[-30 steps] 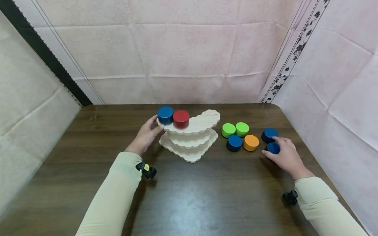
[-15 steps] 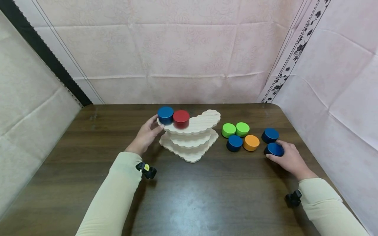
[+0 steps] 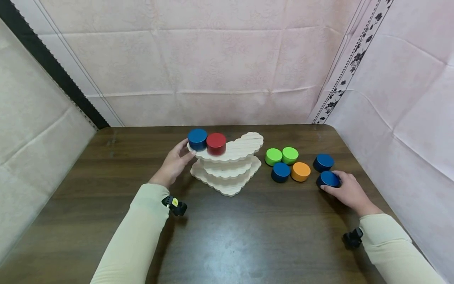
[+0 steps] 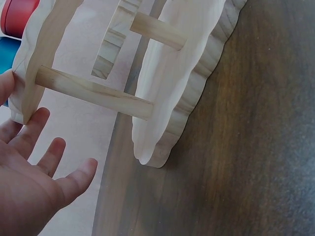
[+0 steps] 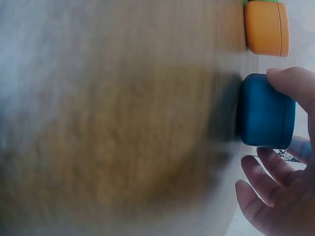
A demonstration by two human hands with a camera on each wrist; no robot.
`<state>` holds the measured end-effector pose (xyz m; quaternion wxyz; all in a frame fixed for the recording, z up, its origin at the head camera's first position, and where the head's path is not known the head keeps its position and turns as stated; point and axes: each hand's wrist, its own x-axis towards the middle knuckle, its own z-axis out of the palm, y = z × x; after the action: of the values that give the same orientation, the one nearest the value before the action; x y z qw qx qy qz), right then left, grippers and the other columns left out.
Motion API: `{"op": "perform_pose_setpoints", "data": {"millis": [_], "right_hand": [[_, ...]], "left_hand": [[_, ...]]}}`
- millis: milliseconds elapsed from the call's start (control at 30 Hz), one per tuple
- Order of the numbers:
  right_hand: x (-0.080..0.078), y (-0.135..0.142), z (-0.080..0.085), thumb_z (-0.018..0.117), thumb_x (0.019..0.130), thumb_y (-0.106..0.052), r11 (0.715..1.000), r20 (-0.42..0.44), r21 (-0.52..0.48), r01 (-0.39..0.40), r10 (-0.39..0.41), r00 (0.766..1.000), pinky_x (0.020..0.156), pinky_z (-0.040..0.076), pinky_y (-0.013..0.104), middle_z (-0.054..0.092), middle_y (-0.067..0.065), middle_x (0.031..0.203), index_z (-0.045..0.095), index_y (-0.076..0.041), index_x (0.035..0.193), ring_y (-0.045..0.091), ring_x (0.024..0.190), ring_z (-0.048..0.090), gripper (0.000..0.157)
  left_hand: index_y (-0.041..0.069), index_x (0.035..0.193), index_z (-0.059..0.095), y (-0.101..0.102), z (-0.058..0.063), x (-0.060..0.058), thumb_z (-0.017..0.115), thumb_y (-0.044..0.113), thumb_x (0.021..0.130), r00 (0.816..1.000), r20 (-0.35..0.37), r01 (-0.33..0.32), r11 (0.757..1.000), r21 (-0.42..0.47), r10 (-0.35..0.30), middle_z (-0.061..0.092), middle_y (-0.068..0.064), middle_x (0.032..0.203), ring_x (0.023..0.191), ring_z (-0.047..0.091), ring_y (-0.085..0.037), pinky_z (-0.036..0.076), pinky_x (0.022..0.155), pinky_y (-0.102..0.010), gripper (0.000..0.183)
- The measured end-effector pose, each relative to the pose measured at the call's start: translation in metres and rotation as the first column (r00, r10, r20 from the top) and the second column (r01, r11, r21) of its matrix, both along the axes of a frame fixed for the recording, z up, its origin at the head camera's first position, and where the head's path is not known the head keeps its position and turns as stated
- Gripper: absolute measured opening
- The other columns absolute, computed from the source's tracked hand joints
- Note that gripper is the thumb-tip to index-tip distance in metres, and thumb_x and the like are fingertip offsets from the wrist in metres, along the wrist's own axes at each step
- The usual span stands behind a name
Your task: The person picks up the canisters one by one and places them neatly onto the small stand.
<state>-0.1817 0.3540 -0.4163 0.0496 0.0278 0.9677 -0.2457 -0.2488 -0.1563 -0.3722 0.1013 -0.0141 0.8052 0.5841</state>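
Note:
A pale wooden stand [image 3: 227,184] with cloud-shaped tiers, joined by round dowels [image 4: 91,91], stands at the table's back middle. My left hand [image 3: 172,164] pinches the left end of its top tier, thumb above and fingers beneath. A blue tin [image 3: 197,139] and a red tin [image 3: 216,143] sit side by side on that tier, the blue one closest to my thumb. At the right, my right hand [image 3: 349,192] grips another round blue tin [image 5: 266,112] between thumb and fingers. That tin appears to rest on the table, upright.
Just behind the gripped tin stands another blue tin [image 3: 323,162]. Left of these is a cluster: two green tins [image 3: 274,156], a blue tin [image 3: 280,172] and an orange tin [image 3: 300,171]. Cloth-covered walls [image 3: 213,79] border the brown table [image 3: 227,236].
My right hand has shifted slightly right and toward the front around its blue tin, uncovering more of the lid. My left hand keeps its place on the stand.

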Motion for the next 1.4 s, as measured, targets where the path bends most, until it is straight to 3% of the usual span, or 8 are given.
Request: {"op": "perform_pose_setpoints", "data": {"millis": [500,1033,1400], "right_hand": [[0.0,-0.011,0.007,0.068,0.088,-0.034,1.0,-0.097,-0.02,-0.012,0.01,0.995,0.092,0.037,0.068,0.037,0.038,0.128,0.033,0.017,0.137,0.05,0.115,0.035,0.079],[0.001,-0.046,0.038,0.068,0.088,-0.031,0.998,-0.154,-0.061,0.003,-0.013,0.988,0.093,0.038,0.07,0.027,0.036,0.135,0.03,0.013,0.142,0.051,0.117,0.034,0.079],[-0.009,-0.079,0.062,0.067,0.089,-0.031,0.99,-0.184,-0.131,-0.046,0.021,0.983,0.095,0.039,0.068,0.028,0.032,0.137,0.033,0.006,0.143,0.049,0.118,0.037,0.073]], "left_hand": [[0.023,0.156,0.016,-0.002,0.0,0.0,0.053,0.036,0.099,1.0,0.015,-0.002,1.0,-0.012,0.002,0.023,-0.007,0.159,0.146,0.019,-0.031,0.02,0.113,-0.061,0.069],[0.02,0.156,0.018,-0.001,0.001,0.001,0.053,0.032,0.1,1.0,-0.003,0.007,1.0,0.004,-0.007,0.025,-0.009,0.158,0.145,0.023,-0.031,0.024,0.113,-0.057,0.067],[0.019,0.156,0.018,-0.001,-0.001,-0.001,0.053,0.032,0.099,1.0,-0.009,0.005,1.0,0.012,-0.005,0.024,-0.009,0.159,0.145,0.023,-0.031,0.026,0.113,-0.055,0.067]]}}
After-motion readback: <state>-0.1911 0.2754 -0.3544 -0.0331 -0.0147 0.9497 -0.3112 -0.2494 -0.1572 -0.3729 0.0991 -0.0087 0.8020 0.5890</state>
